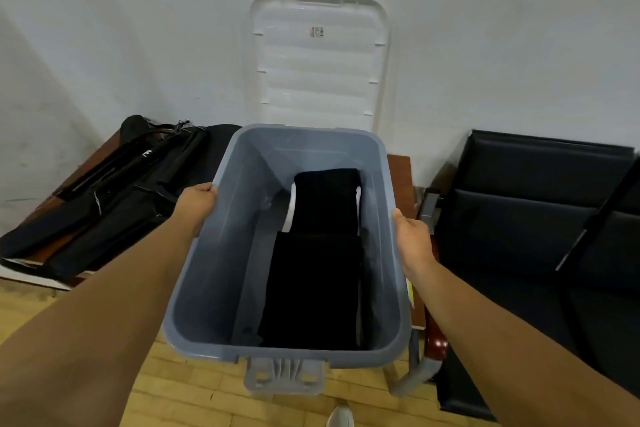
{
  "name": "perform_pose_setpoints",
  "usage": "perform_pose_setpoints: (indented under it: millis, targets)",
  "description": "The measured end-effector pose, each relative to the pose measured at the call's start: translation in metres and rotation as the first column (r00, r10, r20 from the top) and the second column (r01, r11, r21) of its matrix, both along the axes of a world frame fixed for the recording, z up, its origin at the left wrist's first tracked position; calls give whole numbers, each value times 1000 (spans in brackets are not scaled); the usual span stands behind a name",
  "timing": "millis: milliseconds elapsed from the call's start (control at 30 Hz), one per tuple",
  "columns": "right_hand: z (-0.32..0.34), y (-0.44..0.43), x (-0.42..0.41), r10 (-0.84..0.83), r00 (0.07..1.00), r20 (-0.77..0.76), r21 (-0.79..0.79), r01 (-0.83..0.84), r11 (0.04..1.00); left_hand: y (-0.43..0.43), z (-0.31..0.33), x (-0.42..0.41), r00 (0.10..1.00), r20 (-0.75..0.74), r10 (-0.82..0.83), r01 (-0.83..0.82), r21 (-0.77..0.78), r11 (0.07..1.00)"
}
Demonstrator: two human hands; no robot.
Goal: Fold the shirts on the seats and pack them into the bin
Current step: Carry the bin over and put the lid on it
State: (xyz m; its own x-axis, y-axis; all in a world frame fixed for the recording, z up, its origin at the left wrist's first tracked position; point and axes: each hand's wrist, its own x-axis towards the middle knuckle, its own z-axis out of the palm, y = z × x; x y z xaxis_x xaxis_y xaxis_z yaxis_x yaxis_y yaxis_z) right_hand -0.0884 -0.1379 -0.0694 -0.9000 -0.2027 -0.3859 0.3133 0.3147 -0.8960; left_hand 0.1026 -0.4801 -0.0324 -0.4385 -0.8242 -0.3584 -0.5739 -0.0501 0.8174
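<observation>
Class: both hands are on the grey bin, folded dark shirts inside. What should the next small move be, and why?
Probably set the bin down level and let go. The left hand and right hand each grip its rim, folded shirts lie inside, and the white lid leans on the wall behind; neither hand is free to fetch it.

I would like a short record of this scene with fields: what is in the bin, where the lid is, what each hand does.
bin: grey, open on top
contents: folded black shirts
lid: white, upright against the wall behind
left hand: holds the left rim
right hand: holds the right rim
beside: black bags left, black seat right
</observation>
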Motion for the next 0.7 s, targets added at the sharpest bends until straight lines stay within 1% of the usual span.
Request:
perform_pose_setpoints:
  millis: [233,533,633,700]
  targets:
    - [-8,-36,-18,7,999,-48,51,-5,999,-27,-7,-18,999,21,-30,30,8,1000]
    - [-11,-66,-45,43,998,-50,91,-38,995,-62,-14,-47,989,81,-125,135,-128,983]
    - [-11,-74,-52,62,997,-53,106,-56,993,-72,-13,-57,987,82,-135,145,-136,980]
    - [-11,-78,-62,89,995,-38,149,-82,985,-82,-9,-65,978,123,-166,182,-133,974]
